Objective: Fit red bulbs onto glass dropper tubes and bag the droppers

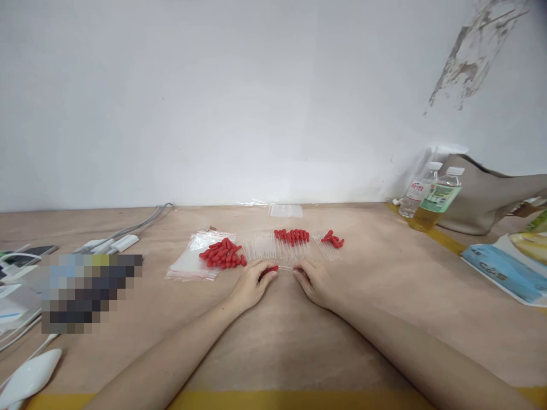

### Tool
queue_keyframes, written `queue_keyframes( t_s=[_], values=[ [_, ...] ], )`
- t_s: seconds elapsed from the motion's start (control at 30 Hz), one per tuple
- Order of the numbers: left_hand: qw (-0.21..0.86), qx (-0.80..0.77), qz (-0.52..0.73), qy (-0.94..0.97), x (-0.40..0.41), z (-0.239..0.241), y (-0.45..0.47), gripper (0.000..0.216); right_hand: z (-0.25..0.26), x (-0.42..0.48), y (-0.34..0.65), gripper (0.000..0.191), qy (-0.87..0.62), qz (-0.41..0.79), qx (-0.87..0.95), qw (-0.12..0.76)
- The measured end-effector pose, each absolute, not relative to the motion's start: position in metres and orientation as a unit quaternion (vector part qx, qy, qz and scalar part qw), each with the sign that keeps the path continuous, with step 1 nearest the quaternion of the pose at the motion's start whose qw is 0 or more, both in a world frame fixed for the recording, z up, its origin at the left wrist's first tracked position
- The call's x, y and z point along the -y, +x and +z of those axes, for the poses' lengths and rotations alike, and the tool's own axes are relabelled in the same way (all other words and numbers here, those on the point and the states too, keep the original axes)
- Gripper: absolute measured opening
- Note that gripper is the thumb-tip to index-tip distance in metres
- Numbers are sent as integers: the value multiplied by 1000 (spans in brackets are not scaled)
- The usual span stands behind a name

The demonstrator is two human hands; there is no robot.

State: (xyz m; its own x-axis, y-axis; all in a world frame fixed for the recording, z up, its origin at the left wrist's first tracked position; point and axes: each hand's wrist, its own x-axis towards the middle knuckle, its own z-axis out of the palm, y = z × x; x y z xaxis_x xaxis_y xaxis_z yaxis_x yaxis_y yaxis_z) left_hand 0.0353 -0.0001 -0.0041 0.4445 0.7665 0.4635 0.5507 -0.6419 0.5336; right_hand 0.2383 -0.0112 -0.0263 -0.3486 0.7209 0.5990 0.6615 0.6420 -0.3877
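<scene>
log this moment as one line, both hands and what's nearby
left hand: holds red bulb | right hand: holds clear tube | fit: cannot tell | nearby: bulb pile, plastic bags

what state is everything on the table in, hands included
left hand: fingers closed on a bulb
right hand: fingers closed on a tube; whether the bulb is fully seated is unclear
bulb pile: loose, heaped
capped tubes: in a row, red bulbs on
bare tubes: lying uncapped
bags: flat, stacked
green-label bottle: capped, amber liquid inside
clear bottle: capped
</scene>
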Motion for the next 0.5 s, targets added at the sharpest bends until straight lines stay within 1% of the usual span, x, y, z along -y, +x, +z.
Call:
queue_keyframes(
  t_s=[0.2, 0.5],
  values=[
    [158, -386, 358, 836, 1, -4, 36, 18, -26, 11, 240, 14, -413, 16, 839, 354],
    [225, -372, 334, 836, 2, -5, 34, 22, -15, 12, 245, 18, -372, 58, 866, 328]
  ],
)
